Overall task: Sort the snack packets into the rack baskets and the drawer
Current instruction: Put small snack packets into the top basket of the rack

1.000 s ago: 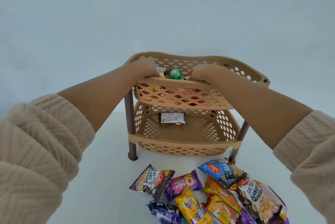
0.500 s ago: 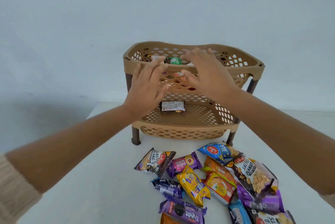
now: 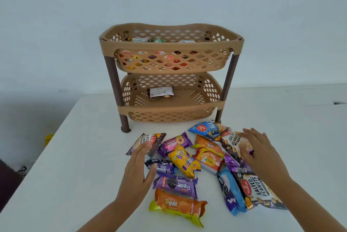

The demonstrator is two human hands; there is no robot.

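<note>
The left hand (image 3: 138,170) is now low over the left side of the snack pile, fingers straight and a little apart, holding nothing; its fingertips lie over the dark salted peanuts packet (image 3: 145,142). The right hand (image 3: 261,154) is also spread and empty, over the packets on the right side, above a second salted peanuts packet (image 3: 231,140). Half a second ago both hands were up at the top basket (image 3: 170,44) of the rack; they have come back to the pile, so I judge that one deposit is finished and the next pick begins.

Many packets still lie loose on the counter (image 3: 84,166), among them the orange Treat packet (image 3: 178,204) nearest to the person. The lower basket (image 3: 170,108) holds only one packet. No drawer is in view.

The left edge of the counter runs near the left hand, so a packet pushed that way could fall. Between pile and rack there is a free strip.
</note>
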